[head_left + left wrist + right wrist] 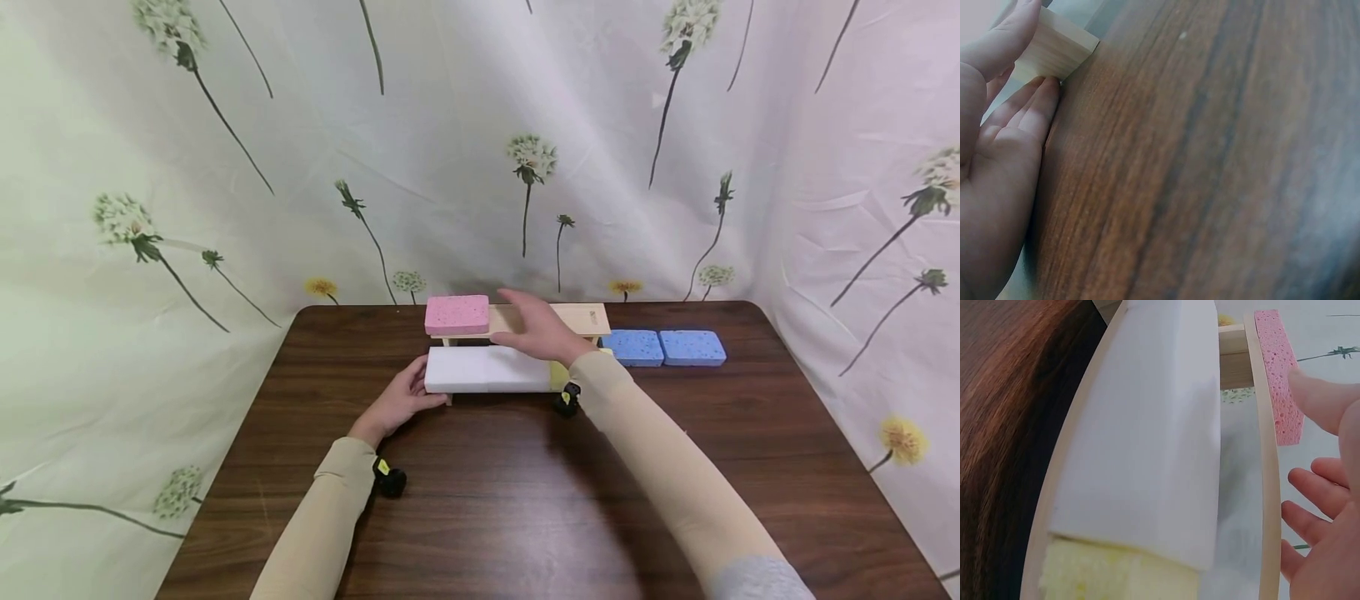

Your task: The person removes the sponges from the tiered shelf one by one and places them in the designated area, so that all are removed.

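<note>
A pale wooden two-tier rack (587,317) stands near the back of the table. A pink sponge (457,314) lies on the left of its upper board. White blocks (465,369) lie end to end along the lower tier, with a yellow sponge (558,377) to their right, partly behind the right forearm. My left hand (396,404) grips the rack's lower left end, thumb in front and fingers round the side. Above the upper board, my right hand (542,327) is spread with nothing in it. Its thumb (1319,403) overlaps the pink sponge in the right wrist view.
Two blue sponges (633,347) sit side by side on the dark wooden table (495,500), just right of the rack. Behind the table hangs a white cloth (465,167) printed with dandelions, which also covers both sides.
</note>
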A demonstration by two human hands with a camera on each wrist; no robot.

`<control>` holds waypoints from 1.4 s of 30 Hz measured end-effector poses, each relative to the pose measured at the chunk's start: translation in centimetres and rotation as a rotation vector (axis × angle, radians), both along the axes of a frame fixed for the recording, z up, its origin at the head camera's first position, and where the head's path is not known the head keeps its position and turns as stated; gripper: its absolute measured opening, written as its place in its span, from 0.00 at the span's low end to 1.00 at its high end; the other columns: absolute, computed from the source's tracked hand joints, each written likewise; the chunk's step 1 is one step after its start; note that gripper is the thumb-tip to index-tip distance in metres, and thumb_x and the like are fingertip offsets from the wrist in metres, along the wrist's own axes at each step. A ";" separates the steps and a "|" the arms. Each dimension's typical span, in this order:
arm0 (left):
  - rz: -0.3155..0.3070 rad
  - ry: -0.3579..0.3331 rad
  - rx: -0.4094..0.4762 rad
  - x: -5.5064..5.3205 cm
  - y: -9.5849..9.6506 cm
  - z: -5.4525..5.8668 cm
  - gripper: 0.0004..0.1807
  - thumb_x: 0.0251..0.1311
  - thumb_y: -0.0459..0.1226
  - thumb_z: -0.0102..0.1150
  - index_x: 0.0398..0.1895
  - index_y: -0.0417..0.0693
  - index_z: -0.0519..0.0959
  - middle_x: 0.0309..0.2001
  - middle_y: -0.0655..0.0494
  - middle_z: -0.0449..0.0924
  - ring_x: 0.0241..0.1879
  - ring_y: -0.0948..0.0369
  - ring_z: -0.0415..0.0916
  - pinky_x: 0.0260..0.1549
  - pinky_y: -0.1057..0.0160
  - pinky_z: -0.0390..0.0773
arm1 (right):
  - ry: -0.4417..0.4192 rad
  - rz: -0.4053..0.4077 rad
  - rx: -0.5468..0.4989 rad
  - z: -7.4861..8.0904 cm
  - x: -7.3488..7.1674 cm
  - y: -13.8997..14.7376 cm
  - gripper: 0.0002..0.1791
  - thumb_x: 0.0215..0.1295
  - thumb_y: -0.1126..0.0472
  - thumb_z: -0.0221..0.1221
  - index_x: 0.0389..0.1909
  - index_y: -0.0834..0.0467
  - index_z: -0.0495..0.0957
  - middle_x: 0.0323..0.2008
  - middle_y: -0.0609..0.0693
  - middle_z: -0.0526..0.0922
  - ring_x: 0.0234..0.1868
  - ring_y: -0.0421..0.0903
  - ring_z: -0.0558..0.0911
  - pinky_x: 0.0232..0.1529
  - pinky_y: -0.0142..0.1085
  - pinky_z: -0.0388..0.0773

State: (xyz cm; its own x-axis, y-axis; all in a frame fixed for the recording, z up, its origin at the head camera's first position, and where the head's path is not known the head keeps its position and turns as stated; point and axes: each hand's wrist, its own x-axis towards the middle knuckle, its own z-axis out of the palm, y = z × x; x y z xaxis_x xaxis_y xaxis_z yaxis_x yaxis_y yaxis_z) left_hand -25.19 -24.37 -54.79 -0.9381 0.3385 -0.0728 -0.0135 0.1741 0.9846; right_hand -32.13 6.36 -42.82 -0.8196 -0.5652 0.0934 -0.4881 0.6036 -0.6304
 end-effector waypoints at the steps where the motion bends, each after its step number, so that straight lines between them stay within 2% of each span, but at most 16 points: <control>1: 0.000 0.000 -0.004 0.0 0.0 0.0 0.50 0.63 0.30 0.73 0.83 0.41 0.53 0.77 0.37 0.63 0.76 0.45 0.64 0.66 0.68 0.73 | 0.001 -0.002 0.005 0.0 0.0 -0.2 0.48 0.70 0.47 0.68 0.82 0.60 0.57 0.80 0.57 0.62 0.81 0.56 0.60 0.81 0.51 0.57; 13: -0.001 -0.007 -0.019 -0.1 -0.1 0.4 0.50 0.64 0.30 0.73 0.83 0.40 0.51 0.77 0.36 0.62 0.76 0.44 0.64 0.67 0.66 0.73 | 0.028 -0.009 0.091 0.6 -0.5 -2.1 0.51 0.69 0.46 0.69 0.82 0.64 0.54 0.80 0.60 0.61 0.80 0.59 0.61 0.81 0.50 0.57; 20: -0.004 -0.001 0.027 -0.1 0.0 0.5 0.49 0.62 0.25 0.71 0.82 0.40 0.53 0.75 0.35 0.64 0.74 0.44 0.65 0.65 0.69 0.75 | 0.082 -0.034 0.133 0.7 -0.9 -3.2 0.52 0.68 0.44 0.69 0.81 0.67 0.55 0.78 0.62 0.64 0.78 0.59 0.65 0.80 0.49 0.61; 23: -0.008 -0.003 0.036 -0.1 0.1 0.3 0.49 0.63 0.25 0.71 0.82 0.39 0.53 0.76 0.35 0.63 0.75 0.44 0.65 0.64 0.69 0.75 | 0.092 -0.052 0.147 0.5 -0.8 -3.6 0.51 0.68 0.43 0.69 0.80 0.66 0.57 0.76 0.61 0.68 0.76 0.59 0.68 0.79 0.54 0.61; 27: -0.007 -0.002 0.041 0.0 0.1 0.1 0.48 0.63 0.25 0.71 0.82 0.39 0.54 0.76 0.35 0.64 0.75 0.44 0.65 0.64 0.70 0.75 | 0.086 -0.081 0.147 0.2 -0.5 -4.1 0.48 0.68 0.43 0.69 0.80 0.63 0.61 0.74 0.57 0.73 0.74 0.58 0.71 0.78 0.61 0.57; 30: -0.008 -0.003 0.046 0.0 0.2 0.2 0.48 0.62 0.24 0.71 0.82 0.39 0.54 0.75 0.35 0.64 0.75 0.44 0.65 0.64 0.70 0.75 | 0.085 -0.100 0.137 0.1 -0.5 -4.2 0.47 0.68 0.43 0.70 0.79 0.61 0.63 0.73 0.56 0.74 0.73 0.58 0.72 0.78 0.63 0.55; 38: -0.011 -0.004 0.050 0.0 0.1 0.3 0.48 0.63 0.25 0.71 0.81 0.37 0.54 0.76 0.34 0.64 0.75 0.43 0.64 0.64 0.70 0.75 | 0.107 -0.106 0.096 0.0 -0.5 -4.0 0.43 0.67 0.43 0.71 0.75 0.60 0.68 0.69 0.56 0.78 0.69 0.57 0.76 0.75 0.56 0.64; 42: -0.012 0.006 0.058 0.0 0.0 0.2 0.48 0.62 0.25 0.71 0.81 0.37 0.54 0.75 0.33 0.64 0.74 0.43 0.65 0.64 0.70 0.75 | 0.082 -0.113 0.059 0.1 -0.4 -3.8 0.43 0.67 0.44 0.71 0.75 0.61 0.68 0.69 0.56 0.77 0.70 0.56 0.75 0.73 0.51 0.69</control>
